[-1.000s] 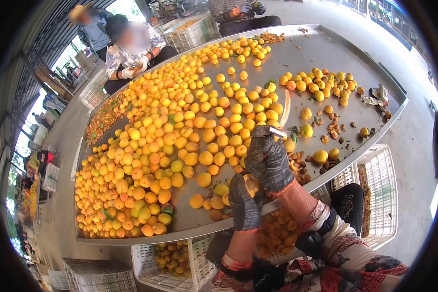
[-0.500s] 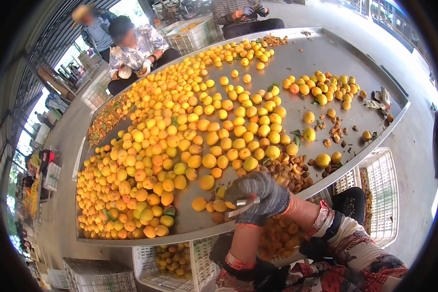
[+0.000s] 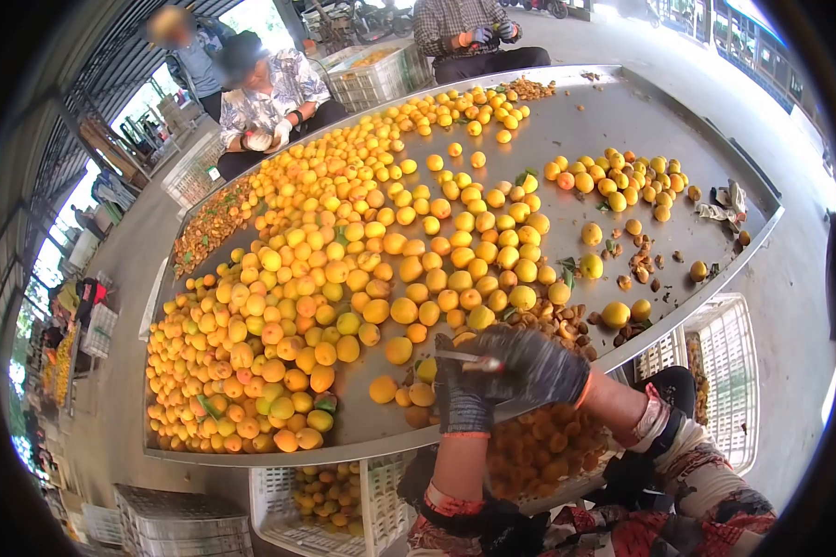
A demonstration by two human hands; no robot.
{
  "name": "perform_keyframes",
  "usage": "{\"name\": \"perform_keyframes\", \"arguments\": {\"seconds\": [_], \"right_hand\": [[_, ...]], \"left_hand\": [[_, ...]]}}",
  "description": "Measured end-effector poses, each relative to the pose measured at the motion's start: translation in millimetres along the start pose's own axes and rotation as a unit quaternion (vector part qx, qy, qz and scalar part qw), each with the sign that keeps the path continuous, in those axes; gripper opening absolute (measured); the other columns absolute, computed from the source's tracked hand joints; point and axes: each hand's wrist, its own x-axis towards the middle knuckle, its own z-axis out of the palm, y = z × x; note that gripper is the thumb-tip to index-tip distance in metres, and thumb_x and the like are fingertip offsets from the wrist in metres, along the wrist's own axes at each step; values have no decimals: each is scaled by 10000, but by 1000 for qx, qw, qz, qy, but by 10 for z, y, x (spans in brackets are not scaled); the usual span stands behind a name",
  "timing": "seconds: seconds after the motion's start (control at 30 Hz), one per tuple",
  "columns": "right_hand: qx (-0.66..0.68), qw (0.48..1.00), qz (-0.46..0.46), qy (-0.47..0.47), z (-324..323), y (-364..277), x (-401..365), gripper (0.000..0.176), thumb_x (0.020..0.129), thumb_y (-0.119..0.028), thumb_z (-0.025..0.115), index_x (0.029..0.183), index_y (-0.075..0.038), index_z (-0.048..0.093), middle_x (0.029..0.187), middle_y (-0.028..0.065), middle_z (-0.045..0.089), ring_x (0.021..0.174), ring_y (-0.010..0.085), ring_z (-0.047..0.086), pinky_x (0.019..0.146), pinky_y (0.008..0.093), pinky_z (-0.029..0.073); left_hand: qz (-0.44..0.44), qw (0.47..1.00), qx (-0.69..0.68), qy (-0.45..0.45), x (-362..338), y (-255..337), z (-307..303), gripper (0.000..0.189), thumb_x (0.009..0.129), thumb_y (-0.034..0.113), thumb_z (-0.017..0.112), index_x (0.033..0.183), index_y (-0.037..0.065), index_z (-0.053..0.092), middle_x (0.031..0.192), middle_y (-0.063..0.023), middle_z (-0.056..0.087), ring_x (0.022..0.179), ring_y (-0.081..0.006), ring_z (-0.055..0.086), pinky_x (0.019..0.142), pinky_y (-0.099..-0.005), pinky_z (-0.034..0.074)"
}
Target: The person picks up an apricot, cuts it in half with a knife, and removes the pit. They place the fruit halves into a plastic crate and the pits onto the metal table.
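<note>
Both my hands wear dark grey knitted gloves and meet over the table's near edge. My right hand (image 3: 550, 368) is closed on a small metal tool (image 3: 472, 358), thin and pale with a reddish part by the fingers. Beside it, my left hand (image 3: 464, 401) has its fingers curled up under the tool; whatever they hold is hidden. Yellow-orange apricots (image 3: 398, 350) lie just left of my hands on the metal table (image 3: 362, 408). A heap of brown apricot pits (image 3: 567, 327) sits just beyond my right hand.
Apricots (image 3: 279, 306) cover the table's left side. A smaller group (image 3: 622, 181) and a crumpled cloth (image 3: 726, 204) lie at right. Below the edge stand a white crate (image 3: 381, 501) and another crate (image 3: 729, 371). Two people (image 3: 274, 93) (image 3: 478, 42) sit across the table; one person (image 3: 195, 60) stands behind.
My hands have drawn slightly apart sideways, the right one shifting right. The tool has risen and tilts the other way. Across the table, the seated people's hands have shifted slightly.
</note>
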Motion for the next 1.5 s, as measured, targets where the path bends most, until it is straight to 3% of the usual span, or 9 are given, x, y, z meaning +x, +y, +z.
{"name": "perform_keyframes", "arguments": {"seconds": [0.17,0.3,0.37,0.47,0.8,0.97,1.2,1.37,1.5], "right_hand": [[-161,985,-58,9,17,68,-86,339,819,-268,573,1089,-67,538,953,152,566,898,291,551,790,386,441],[525,829,144,127,-225,-124,-65,248,779,-56,632,1021,-47,575,904,34,610,843,103,562,731,256,469],[164,973,81,142,-314,114,-69,315,739,-129,684,1023,-49,574,931,63,608,842,148,580,741,275,469],[-311,921,-235,4,-337,67,-76,396,698,-198,709,1045,-64,571,936,106,596,838,232,589,743,306,469],[-255,961,-93,-47,-163,80,-88,453,620,-341,729,979,-92,609,899,114,571,787,295,577,677,386,461],[-259,916,-306,-2,-123,208,-125,388,544,-286,756,825,-63,608,786,98,524,708,295,557,605,367,453],[-87,996,10,13,-242,-53,-411,313,756,-182,668,1003,-14,572,800,114,624,768,191,604,679,308,480],[-89,968,76,222,-459,261,-306,292,744,-131,689,984,-15,568,883,86,625,803,122,582,707,267,489],[-83,964,68,244,-648,164,-585,274,751,-75,672,993,-3,564,884,71,624,818,115,583,705,246,486]], "left_hand": [[32,993,80,82,-119,-15,111,491,789,577,466,1021,148,516,907,-36,552,824,-189,524,717,-321,453],[-6,999,31,15,-73,117,55,543,800,551,492,1023,55,496,961,-111,547,861,-208,547,659,-317,504],[4,996,74,40,-215,133,171,510,803,540,499,979,62,493,916,-99,554,766,-203,563,614,-298,511],[24,993,20,111,-237,48,284,509,798,531,512,998,63,495,890,-84,563,709,-199,567,576,-296,516],[77,992,48,84,-295,-20,260,493,801,519,516,1006,71,503,875,-63,566,687,-156,563,515,-243,498],[60,992,58,95,-224,-45,163,486,803,515,515,1009,75,505,862,-58,569,665,-143,563,497,-230,491],[90,984,147,50,-465,-56,41,455,816,497,503,1001,82,512,806,-48,572,588,-114,546,445,-204,456],[114,864,484,-84,-960,-104,-30,443,828,475,497,966,57,546,692,-23,561,476,-74,490,375,-211,377],[43,717,642,-268,-972,-288,-273,307,879,224,498,1104,18,535,1024,-112,599,959,-149,558,761,-255,458]]}}
